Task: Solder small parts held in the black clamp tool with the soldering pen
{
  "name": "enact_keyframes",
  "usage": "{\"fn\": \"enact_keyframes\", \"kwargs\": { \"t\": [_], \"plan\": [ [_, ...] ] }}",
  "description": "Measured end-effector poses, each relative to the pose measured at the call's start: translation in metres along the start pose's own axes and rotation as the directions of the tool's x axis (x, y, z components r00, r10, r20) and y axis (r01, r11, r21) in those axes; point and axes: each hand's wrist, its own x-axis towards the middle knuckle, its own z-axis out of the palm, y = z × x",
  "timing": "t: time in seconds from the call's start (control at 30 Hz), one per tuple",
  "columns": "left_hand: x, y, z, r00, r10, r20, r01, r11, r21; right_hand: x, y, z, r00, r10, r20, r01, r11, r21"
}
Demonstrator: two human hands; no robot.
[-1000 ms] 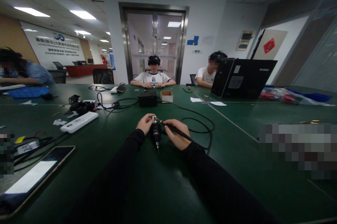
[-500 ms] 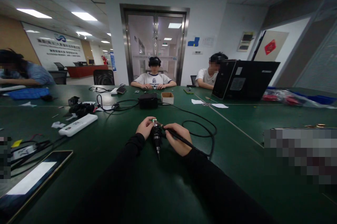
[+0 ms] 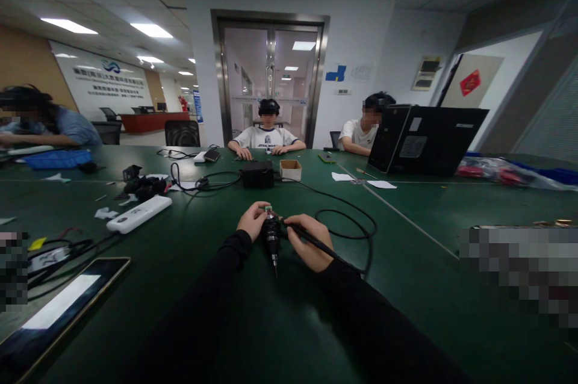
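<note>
My left hand [image 3: 253, 219] is closed, its thumb and fingertips pinching a small green circuit board [image 3: 268, 209]. Just below the board lies a black cylindrical tool [image 3: 271, 232] with a pointed metal tip, aimed toward me; whether my left hand also touches it I cannot tell. In my right hand [image 3: 311, 242] is a black pen-shaped soldering iron [image 3: 323, 247], held like a pen. Its front end is close to the board and the cylinder's upper end. Whether it touches either is too small to make out.
Ahead stand a black box [image 3: 257, 174] and a small open carton [image 3: 290, 171]. A black cable [image 3: 372, 227] loops on the right. At left are a white power strip [image 3: 139, 214] and a phone [image 3: 63, 318]. A computer case [image 3: 424, 140] stands at right; other people sit around the table.
The whole view has shifted slightly to the right. Both my hands keep nearly the same pose around the board. Across the table, the seated person's hands have moved apart.
</note>
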Motion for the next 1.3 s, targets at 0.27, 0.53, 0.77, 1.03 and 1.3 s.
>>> {"fn": "enact_keyframes", "kwargs": {
  "t": [0.27, 0.53, 0.77, 1.03, 1.3],
  "plan": [
    [0.0009, -0.001, 0.0, 1.0, -0.001, 0.008, 0.0, 1.0, 0.011, -0.0001, -0.0011, 0.0002, 1.0, 0.012, 0.004, -0.012, 1.0, -0.004],
    [0.0023, -0.004, -0.0009, 1.0, 0.018, 0.009, -0.018, 0.999, 0.027, -0.0004, 0.0018, -0.0004, 1.0, 0.025, -0.02, -0.025, 0.999, -0.038],
    [0.0034, -0.0049, -0.0019, 1.0, 0.02, 0.007, -0.02, 0.999, 0.026, 0.0002, 0.0003, -0.0007, 1.0, 0.027, -0.012, -0.027, 0.999, -0.026],
    [0.003, -0.0029, -0.0022, 0.999, 0.03, 0.018, -0.03, 0.999, 0.019, -0.0009, 0.0032, 0.0004, 0.999, 0.038, -0.008, -0.038, 0.999, -0.028],
    [0.0037, -0.0008, -0.0011, 0.999, 0.032, 0.007, -0.032, 0.999, 0.01, -0.0017, 0.0043, 0.0023, 0.999, 0.038, -0.011, -0.038, 0.998, -0.041]
  ]
}}
